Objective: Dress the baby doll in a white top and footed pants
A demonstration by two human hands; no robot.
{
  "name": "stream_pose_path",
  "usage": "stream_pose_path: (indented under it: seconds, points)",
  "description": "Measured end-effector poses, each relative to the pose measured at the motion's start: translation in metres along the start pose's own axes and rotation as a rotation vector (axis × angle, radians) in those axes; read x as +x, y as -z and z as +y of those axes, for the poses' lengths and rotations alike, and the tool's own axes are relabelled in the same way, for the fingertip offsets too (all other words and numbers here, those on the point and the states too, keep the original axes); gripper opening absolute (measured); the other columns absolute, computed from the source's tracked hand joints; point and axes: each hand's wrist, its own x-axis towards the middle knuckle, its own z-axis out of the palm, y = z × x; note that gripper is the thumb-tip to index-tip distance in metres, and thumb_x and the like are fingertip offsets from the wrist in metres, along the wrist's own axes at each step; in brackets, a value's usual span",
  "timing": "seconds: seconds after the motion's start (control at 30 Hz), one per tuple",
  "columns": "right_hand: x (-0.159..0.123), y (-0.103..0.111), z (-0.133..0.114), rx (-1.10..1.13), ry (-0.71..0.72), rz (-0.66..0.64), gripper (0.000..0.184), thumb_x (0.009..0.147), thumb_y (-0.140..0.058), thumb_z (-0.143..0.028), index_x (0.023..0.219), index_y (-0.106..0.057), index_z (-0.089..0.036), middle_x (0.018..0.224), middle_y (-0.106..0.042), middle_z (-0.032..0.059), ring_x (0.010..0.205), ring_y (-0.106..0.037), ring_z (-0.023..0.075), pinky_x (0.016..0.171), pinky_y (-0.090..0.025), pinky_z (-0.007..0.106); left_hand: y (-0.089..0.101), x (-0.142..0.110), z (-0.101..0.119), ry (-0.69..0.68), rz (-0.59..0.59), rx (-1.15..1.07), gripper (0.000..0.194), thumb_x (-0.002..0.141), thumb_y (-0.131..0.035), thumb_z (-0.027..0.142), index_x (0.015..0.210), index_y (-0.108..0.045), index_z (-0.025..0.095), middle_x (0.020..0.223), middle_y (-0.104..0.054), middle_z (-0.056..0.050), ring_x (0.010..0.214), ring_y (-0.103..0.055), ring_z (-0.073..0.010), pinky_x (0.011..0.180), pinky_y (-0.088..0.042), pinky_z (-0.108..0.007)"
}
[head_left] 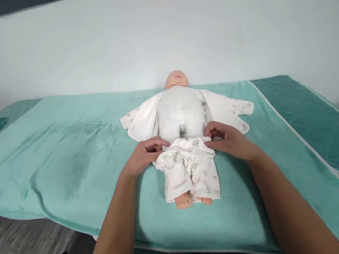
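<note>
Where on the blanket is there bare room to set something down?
Widest: the blanket left of the shirt. A smaller patch lies between the feet and the near edge. It's crowded around the pants, with the left hand and right hand at the waistband.

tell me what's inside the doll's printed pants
The lower part of the doll: its feet show past the hems of the pants, but the lower legs are covered.

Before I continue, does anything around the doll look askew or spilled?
The white printed cloth trousers on the white-bodied doll look askew: their waistband, between the left hand and right hand, sits bunched below the torso. No spill shows.
</note>
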Motion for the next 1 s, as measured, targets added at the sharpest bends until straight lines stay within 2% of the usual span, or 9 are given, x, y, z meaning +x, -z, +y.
stream_pose_path:
  seconds: [0.17,0.27,0.37,0.53,0.63,0.77,0.9,1.0]
  points:
    - [0.000,-0.002,0.000,-0.014,0.055,0.005,0.024,0.081,-0.072,-0.030,0.079,-0.050,-0.021,0.079,-0.046,-0.0032,0.074,-0.041,0.0125,0.068,-0.033,0.027,-0.002,-0.005,0.004,-0.003,-0.045,-0.026,0.008,0.074,-0.078,0.020,0.079,-0.072,0.019,0.084,-0.048,0.001,0.072,-0.043,-0.0106,0.063,-0.035,-0.024]
    - [0.002,-0.005,0.004,0.032,0.095,0.047,0.022,0.082,-0.071,-0.030,0.080,-0.051,-0.021,0.080,-0.047,-0.0027,0.074,-0.041,0.0129,0.067,-0.034,0.028,-0.003,-0.006,0.004,-0.030,-0.017,-0.048,0.009,0.075,-0.078,0.019,0.078,-0.069,0.018,0.086,-0.049,0.000,0.071,-0.045,-0.0104,0.063,-0.035,-0.024]
    - [0.004,-0.008,0.008,0.047,0.133,0.120,0.021,0.082,-0.071,-0.030,0.079,-0.052,-0.021,0.080,-0.049,-0.0021,0.075,-0.044,0.0138,0.068,-0.035,0.029,-0.004,-0.005,0.000,-0.134,0.047,-0.052,0.010,0.078,-0.078,0.022,0.079,-0.068,0.018,0.091,-0.052,-0.001,0.075,-0.048,-0.0110,0.066,-0.037,-0.024]
    - [0.008,-0.011,0.013,0.046,0.144,0.226,0.021,0.083,-0.071,-0.032,0.079,-0.053,-0.021,0.079,-0.051,-0.0015,0.073,-0.045,0.0138,0.066,-0.035,0.029,-0.009,0.001,-0.006,-0.236,0.229,-0.030,0.018,0.083,-0.076,0.032,0.081,-0.066,0.018,0.095,-0.059,-0.003,0.084,-0.054,-0.0137,0.073,-0.041,-0.025]
    - [0.010,-0.013,0.014,0.033,0.132,0.270,0.022,0.083,-0.069,-0.034,0.078,-0.051,-0.022,0.073,-0.046,-0.0028,0.065,-0.039,0.0126,0.060,-0.030,0.029,-0.017,0.005,-0.008,-0.244,0.357,-0.038,0.021,0.085,-0.074,0.036,0.085,-0.061,0.019,0.092,-0.060,-0.002,0.081,-0.054,-0.0135,0.070,-0.042,-0.024]
    - [0.013,-0.019,0.011,0.047,0.075,0.347,0.021,0.084,-0.065,-0.035,0.080,-0.047,-0.024,0.070,-0.041,-0.0033,0.060,-0.035,0.0126,0.055,-0.026,0.030,-0.029,0.011,-0.011,-0.340,0.535,0.045,0.024,0.090,-0.067,0.041,0.090,-0.053,0.023,0.095,-0.059,-0.002,0.087,-0.057,-0.0151,0.077,-0.046,-0.026]
    - [0.017,-0.026,0.009,0.046,0.069,0.481,0.024,0.082,-0.066,-0.036,0.082,-0.044,-0.025,0.078,-0.047,-0.0014,0.059,-0.039,0.0124,0.053,-0.030,0.030,-0.035,0.018,-0.012,-0.424,0.736,0.201,0.026,0.095,-0.057,0.049,0.096,-0.047,0.025,0.103,-0.058,-0.005,0.094,-0.057,-0.0172,0.079,-0.047,-0.028]
    - [0.021,-0.031,0.010,0.023,0.060,0.603,0.027,0.080,-0.068,-0.035,0.084,-0.043,-0.025,0.084,-0.051,-0.0005,0.058,-0.040,0.0116,0.053,-0.032,0.029,-0.034,0.023,-0.011,-0.436,0.840,0.237,0.026,0.096,-0.056,0.048,0.097,-0.044,0.025,0.106,-0.058,-0.005,0.097,-0.057,-0.0175,0.082,-0.046,-0.029]
